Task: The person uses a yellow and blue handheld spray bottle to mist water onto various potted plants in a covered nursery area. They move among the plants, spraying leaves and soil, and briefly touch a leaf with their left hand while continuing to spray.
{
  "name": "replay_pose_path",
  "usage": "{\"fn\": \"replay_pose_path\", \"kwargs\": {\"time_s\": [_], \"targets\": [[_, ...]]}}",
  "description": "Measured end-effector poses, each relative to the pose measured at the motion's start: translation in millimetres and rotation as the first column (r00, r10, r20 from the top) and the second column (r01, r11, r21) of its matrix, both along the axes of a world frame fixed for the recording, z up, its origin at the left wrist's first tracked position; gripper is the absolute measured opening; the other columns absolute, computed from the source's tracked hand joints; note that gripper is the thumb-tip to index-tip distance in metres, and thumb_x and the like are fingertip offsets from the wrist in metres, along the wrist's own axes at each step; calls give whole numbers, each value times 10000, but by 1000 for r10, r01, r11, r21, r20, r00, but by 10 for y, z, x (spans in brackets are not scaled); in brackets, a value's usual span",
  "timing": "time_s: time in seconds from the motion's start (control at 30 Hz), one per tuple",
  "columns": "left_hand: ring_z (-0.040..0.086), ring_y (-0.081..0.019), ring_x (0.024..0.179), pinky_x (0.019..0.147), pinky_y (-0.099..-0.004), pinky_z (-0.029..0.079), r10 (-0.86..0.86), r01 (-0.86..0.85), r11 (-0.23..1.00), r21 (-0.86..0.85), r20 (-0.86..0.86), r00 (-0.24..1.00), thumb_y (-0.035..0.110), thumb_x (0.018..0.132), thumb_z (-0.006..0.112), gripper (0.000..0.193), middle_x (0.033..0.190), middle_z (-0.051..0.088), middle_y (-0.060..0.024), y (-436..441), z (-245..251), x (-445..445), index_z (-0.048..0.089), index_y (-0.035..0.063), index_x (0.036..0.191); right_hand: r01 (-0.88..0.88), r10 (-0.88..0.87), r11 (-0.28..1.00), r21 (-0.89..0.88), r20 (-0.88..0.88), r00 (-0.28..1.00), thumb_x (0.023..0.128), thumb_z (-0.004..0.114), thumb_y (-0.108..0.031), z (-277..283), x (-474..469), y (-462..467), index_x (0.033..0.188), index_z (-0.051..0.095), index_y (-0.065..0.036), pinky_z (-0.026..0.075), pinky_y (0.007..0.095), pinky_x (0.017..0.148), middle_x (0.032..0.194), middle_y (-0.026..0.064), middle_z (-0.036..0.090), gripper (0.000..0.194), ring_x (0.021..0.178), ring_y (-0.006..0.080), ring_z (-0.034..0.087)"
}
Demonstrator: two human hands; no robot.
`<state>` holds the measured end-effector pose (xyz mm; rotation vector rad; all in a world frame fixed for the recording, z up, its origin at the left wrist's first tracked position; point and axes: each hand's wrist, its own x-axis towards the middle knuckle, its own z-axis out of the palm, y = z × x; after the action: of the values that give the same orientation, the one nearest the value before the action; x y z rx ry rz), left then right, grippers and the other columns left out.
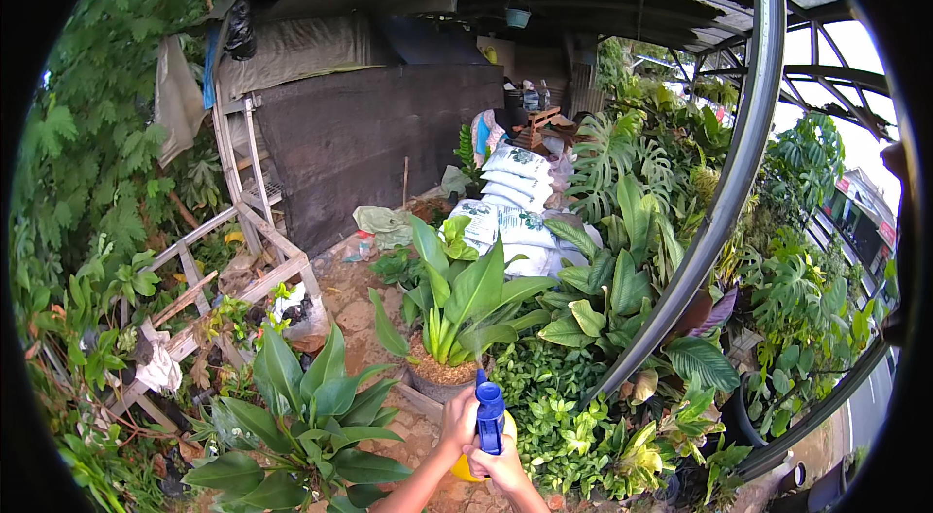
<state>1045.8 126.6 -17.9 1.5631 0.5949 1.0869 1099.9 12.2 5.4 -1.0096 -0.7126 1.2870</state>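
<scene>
Both my hands are on a pump sprayer with a blue head (490, 400) and a yellow bottle (465, 471). My left hand (459, 417) wraps the left side of the sprayer just below the nozzle. Lower down, my right hand (501, 465) grips around the blue handle. A thin mist rises from the nozzle toward a potted plant (472, 291) with broad upright green leaves. Its round pot (436, 391), filled with light brown bedding, stands just beyond the nozzle. Most of the bottle is hidden by my hands and the sprayer head.
A curved metal pole (718, 214) crosses the right side. Dense leafy plants (557, 396) border it. Another broad-leaved plant (313, 418) stands at left, near a wooden frame (270, 280). Farther off are stacked white sacks (517, 178) and a bending person (487, 132).
</scene>
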Motion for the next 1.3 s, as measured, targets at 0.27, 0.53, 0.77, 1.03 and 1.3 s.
{"fn": "replay_pose_path", "kwargs": {"time_s": [0.27,0.53,0.77,1.03,1.3], "targets": [[569,-219,676,627,-344,429,42,-42,999,-13,45,998,327,835,428,354,705,584,-119,35,-81,-128,577,7,824,-20,20,1000,2,26,999,825,612,-51,-70,-118,60,594,476,-64,306,224,369,487,-13,437,269,377,73,368],[542,-223,627,606,-338,416,49,-52,998,41,68,997,302,842,443,330,672,554,-132,103,74,-205,554,-4,789,-29,26,999,30,91,996,804,586,-28,14,-179,116,602,471,-41,319,236,378,479,12,439,232,376,95,382],[512,-232,593,577,-348,391,38,-68,980,189,158,987,331,860,458,363,635,512,-131,183,204,-203,527,-12,764,15,-29,997,71,199,980,787,602,-23,62,-190,195,602,484,-36,338,224,375,486,15,465,220,379,96,417],[500,-209,587,572,-335,388,41,-59,991,122,147,988,346,859,457,376,629,502,-120,216,128,-210,517,-8,750,-16,10,999,47,142,990,787,628,-12,111,-215,193,600,481,-47,325,223,378,515,-3,478,241,404,69,415],[505,-209,585,565,-335,390,46,-61,992,115,124,991,352,860,454,383,625,502,-125,202,89,-241,519,-8,747,20,-25,999,42,124,992,788,608,-15,115,-276,183,602,481,-40,321,225,375,493,8,459,227,383,87,403]]}}
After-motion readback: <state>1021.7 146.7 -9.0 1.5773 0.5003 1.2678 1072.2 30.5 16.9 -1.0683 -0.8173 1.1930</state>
